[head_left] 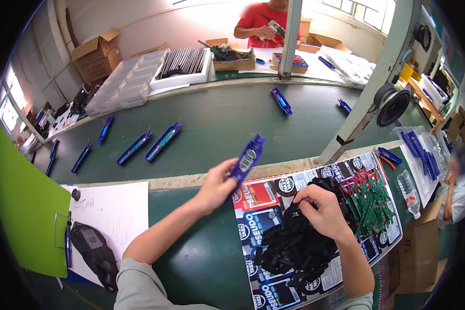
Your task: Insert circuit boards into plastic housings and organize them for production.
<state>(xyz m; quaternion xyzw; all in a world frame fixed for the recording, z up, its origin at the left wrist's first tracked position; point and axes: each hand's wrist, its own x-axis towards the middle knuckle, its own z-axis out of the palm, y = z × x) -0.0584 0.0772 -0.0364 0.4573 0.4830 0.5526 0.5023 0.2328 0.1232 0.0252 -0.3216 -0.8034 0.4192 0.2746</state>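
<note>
Left hand [218, 185] clenched around the lower end of a slim blue plastic casing [247, 157], held tilted above the green conveyor belt [212, 129]. Right hand [320, 206] pressed into a heap of small black plastic parts [289, 248], fingers curled onto one, beside green circuit boards [369, 204] on a printed cardboard sheet [258, 217].

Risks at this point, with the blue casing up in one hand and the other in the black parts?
1. The left hand holds the blue casing by its lower end only, raised off the bench; it might slip.
2. The right hand digs in a loose pile of black parts; neighbours may get pushed off the printed sheet.
3. The green circuit boards lie close beside that pile and could get snagged.
</note>
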